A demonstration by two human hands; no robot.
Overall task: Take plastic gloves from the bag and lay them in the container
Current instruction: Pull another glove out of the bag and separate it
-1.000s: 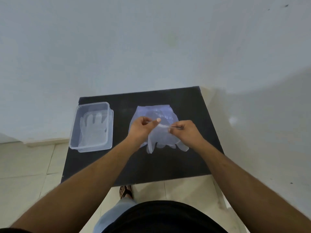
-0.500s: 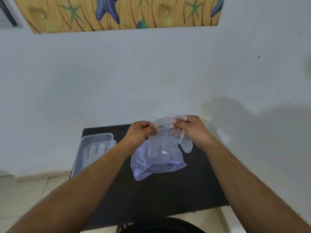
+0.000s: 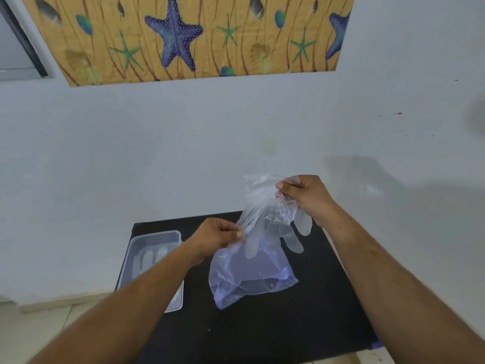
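Note:
A clear bluish plastic bag [image 3: 252, 274] hangs above the black table [image 3: 262, 332]. My left hand [image 3: 217, 236] pinches the bag's upper left edge. My right hand [image 3: 304, 195] is raised higher and grips the cuff of a clear plastic glove [image 3: 270, 206], whose fingers dangle down over the bag's mouth. A clear rectangular container [image 3: 154, 258] stands at the table's left edge, with a clear glove [image 3: 149, 258] lying flat inside; my left forearm hides its near part.
A white wall rises right behind the table. A starfish-patterned panel [image 3: 183, 38] hangs high on it. Pale floor tiles [image 3: 31, 329] show at the lower left.
Both hands lifted the bag off the table. My right hand then rose further and drew a glove up out of the bag, while my left hand dropped lower on the bag's edge.

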